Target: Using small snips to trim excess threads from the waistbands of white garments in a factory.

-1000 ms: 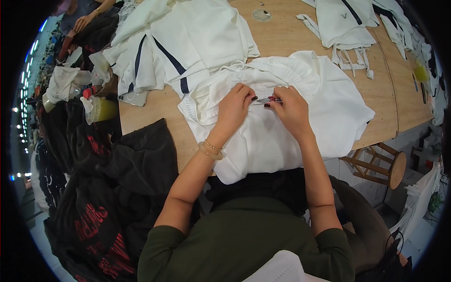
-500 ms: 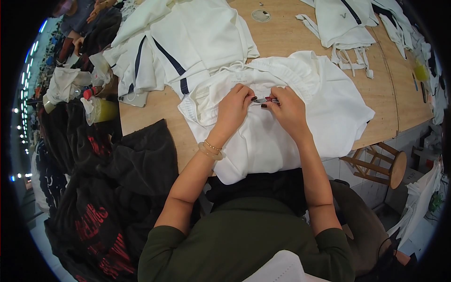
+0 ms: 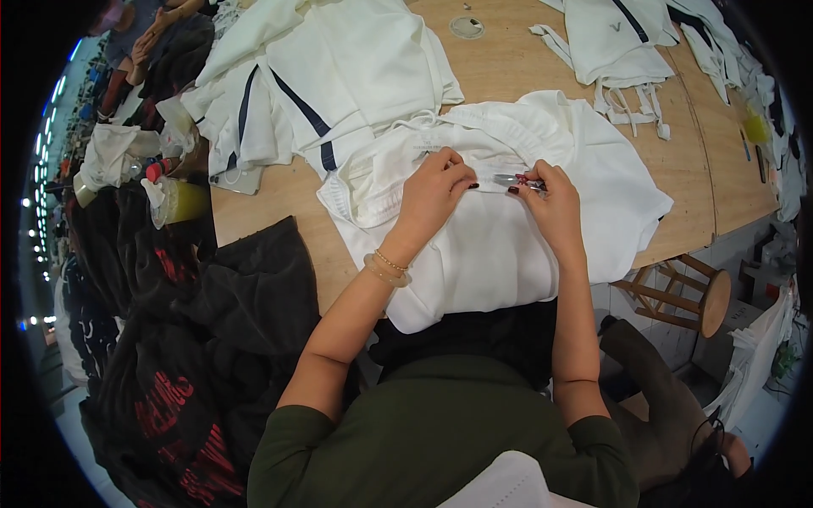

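- Two bare hands show in my head view, both at the white garment (image 3: 500,254), which lies on the table (image 3: 500,63) in front of the wearer, its near part hanging over the edge.
- I see the right hand (image 3: 555,203) grasping a small metal tool (image 3: 506,179) between thumb and fingers, its tip pointing left, just over the garment's gathered waistband (image 3: 385,203).
- On the left hand (image 3: 436,190) the fingers are bent and the thumb stretches toward the tool, apart from it; I cannot tell whether cloth is pinched there.
- Bracelets (image 3: 388,269) circle the left wrist.
- Behind the garment, to my left, I have a striped garment (image 3: 364,76), with a phone (image 3: 240,181) beside it at the table's edge.
- Further left I make out a cup (image 3: 188,201) of yellow drink, above dark clothes (image 3: 254,271) with red print.
- At upper left are a co-worker's hands (image 3: 148,38).
- On the right I see a wooden stool (image 3: 716,303).
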